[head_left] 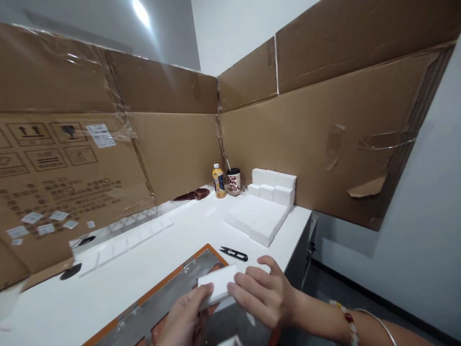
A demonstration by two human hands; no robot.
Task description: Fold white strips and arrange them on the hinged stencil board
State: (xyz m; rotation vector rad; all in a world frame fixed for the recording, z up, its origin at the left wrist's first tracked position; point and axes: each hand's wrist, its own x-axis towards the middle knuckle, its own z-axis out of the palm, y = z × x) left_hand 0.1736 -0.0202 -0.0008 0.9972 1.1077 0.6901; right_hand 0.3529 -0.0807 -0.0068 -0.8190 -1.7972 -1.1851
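**Small white block, two hands on it: easy handling, go gentle on the edges**

So the white block [218, 282] is at the bottom centre of the frame, held up over an orange-rimmed tray [162, 293] with grey panels. The person's left hand [189, 307] grips its left end, thumb pressed flat on top and the other fingers tucked mostly out of sight below. The right hand [261, 293] has its fingertips closed on the right end, with one finger cocked up and off it. How firmly that side is squeezing, can't tell from here.

Handling-wise, it's probably light. It looks stiff too: flat faces, straight edges, no sag between the hands. Can't tell if it's foam or a little carton, but either way the corners would likely dent before anything else. The smooth top might slide a bit under dry fingertips, so the short ends seem the best place to hold, thumb above and fingers underneath, no hard pinching in the middle.

Around it: black snips [234, 253] lie on the white bench [194, 218] just past the tray's far corner, and a chunky white slab [257, 216] sits right of centre. Those snip tips would probably nick it.
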